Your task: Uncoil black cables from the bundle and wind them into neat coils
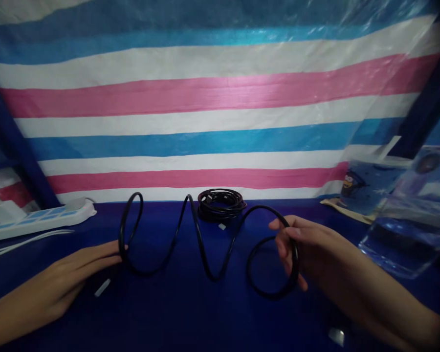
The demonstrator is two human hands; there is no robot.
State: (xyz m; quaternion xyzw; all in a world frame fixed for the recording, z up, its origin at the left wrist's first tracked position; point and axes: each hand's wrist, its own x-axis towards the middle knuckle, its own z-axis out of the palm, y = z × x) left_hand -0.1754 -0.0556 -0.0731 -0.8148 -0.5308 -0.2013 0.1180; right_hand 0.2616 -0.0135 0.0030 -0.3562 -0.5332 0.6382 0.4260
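A black cable (202, 239) runs in loose waves between my two hands, above the blue tabletop (190, 322). My left hand (73, 274) pinches a loop of it at the left; a light-coloured plug end (102, 287) hangs just below those fingers. On the right, my right hand (304, 244) grips the cable between thumb and fingers, and a round loop hangs from that grip. Behind the cable's middle lies a coil of black cables (222, 204) with several connectors showing, and a small pale connector (222, 226) rests in front of it.
At the left stands a white power strip (47, 217) with white cords (29, 242) beside it. A clear plastic container (403, 244) and a blue printed pouch (366, 188) are at the right. Near the front right lies a small shiny piece (336, 336). Striped sheeting (205, 98) hangs behind.
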